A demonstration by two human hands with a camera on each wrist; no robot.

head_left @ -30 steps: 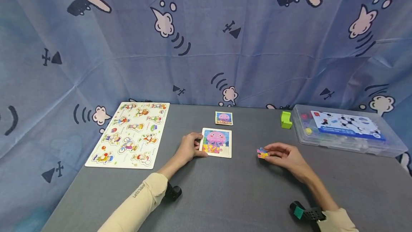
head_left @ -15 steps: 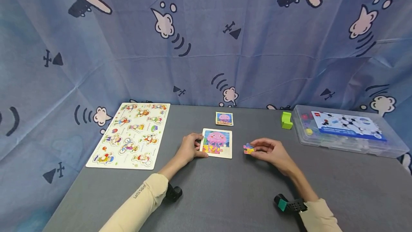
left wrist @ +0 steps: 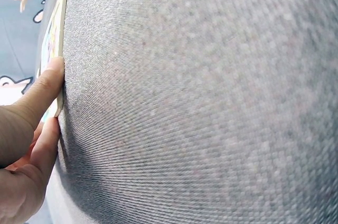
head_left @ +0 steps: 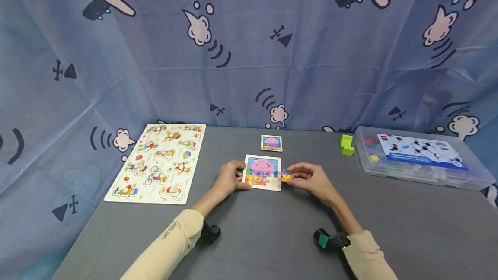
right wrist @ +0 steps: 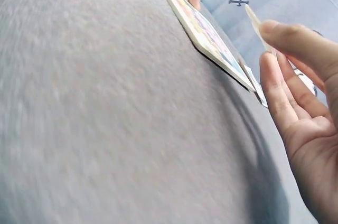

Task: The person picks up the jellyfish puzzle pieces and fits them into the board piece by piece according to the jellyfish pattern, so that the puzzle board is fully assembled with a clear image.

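Note:
A square jellyfish jigsaw puzzle board [head_left: 275, 185] lies flat on the grey table, with a bare patch at its lower right. My left hand [head_left: 230, 177] holds it at the left side, thumb on the near corner; the left wrist view shows thumb and finger at the board's edge [left wrist: 62, 18]. Between thumb and fingertips, my right hand [head_left: 311, 179] pinches a pink, yellow and blue jigsaw piece [head_left: 285, 176] at the board's right edge. In the right wrist view the piece [right wrist: 255, 19] is raised above the table, tilted and seen nearly edge-on.
Behind the board lies a small jellyfish picture card [head_left: 271, 143]. A large board of cartoon figures [head_left: 180, 193] is at the left. At the back right are a green block [head_left: 346, 145] and a clear plastic case [head_left: 420, 159]. A patterned curtain [head_left: 241, 55] hangs behind the table.
My right hand has moved left with the jigsaw piece, from well right of the puzzle board to its right edge. The left hand and the board have stayed in place.

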